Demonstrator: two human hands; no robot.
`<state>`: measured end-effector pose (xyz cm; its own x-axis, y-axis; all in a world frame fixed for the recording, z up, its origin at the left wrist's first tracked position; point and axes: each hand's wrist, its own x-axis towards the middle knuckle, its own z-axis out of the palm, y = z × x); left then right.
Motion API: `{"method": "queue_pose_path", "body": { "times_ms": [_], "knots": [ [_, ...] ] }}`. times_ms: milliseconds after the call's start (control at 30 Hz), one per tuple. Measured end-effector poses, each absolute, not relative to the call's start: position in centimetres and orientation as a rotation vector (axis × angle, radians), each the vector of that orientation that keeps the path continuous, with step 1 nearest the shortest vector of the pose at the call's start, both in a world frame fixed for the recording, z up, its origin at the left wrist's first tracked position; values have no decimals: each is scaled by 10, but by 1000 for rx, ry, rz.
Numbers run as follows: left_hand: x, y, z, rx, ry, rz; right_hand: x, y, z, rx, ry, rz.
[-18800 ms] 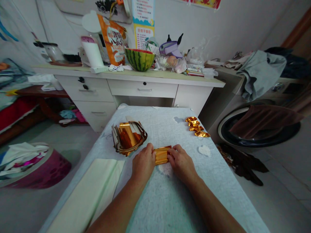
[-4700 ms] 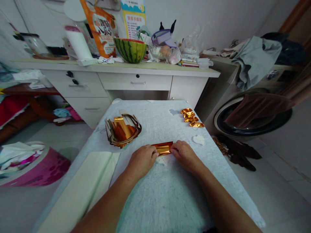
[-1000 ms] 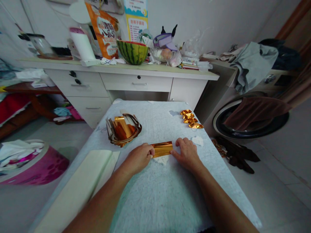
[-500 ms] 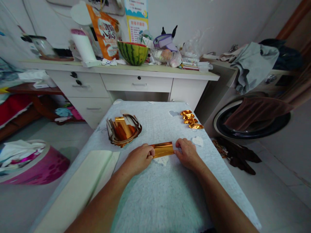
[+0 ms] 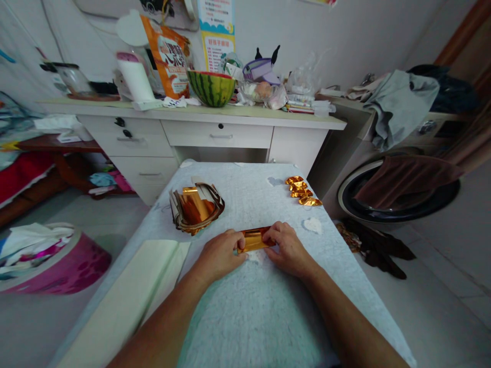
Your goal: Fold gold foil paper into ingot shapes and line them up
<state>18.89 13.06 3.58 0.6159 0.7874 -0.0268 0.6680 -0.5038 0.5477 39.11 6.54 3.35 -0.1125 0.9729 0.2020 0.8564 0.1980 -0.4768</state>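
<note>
Between my two hands is a strip of shiny gold foil paper (image 5: 253,240), folded long and narrow, just over the cloth-covered table (image 5: 253,317). My left hand (image 5: 224,251) pinches its left end, thumb below and fingers curled on top. My right hand (image 5: 286,248) grips the right end, its fingers bent over the foil. Beyond my left hand stands a basket (image 5: 220,204) with gold foil sheets (image 5: 195,207) inside. Several folded gold foil pieces (image 5: 301,191) lie in a row at the table's far right.
A pale folded sheet (image 5: 123,301) lies along the table's left side. Behind the table is a white desk (image 5: 220,134) bearing a cut watermelon (image 5: 212,89) and an orange snack bag (image 5: 169,61). A pink bin (image 5: 84,263) stands left, a washing machine (image 5: 399,189) right.
My right hand has moved inward and its fingers now curl over the foil's right end. My left hand has turned slightly, and less of the foil strip shows between them.
</note>
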Motion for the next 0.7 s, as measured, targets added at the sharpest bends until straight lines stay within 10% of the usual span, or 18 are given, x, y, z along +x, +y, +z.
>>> {"method": "queue_pose_path", "body": {
  "times_ms": [700],
  "knots": [
    [187,137,34,2318,1138,552,402,68,33,-1825,-1873,334]
  ]
}}
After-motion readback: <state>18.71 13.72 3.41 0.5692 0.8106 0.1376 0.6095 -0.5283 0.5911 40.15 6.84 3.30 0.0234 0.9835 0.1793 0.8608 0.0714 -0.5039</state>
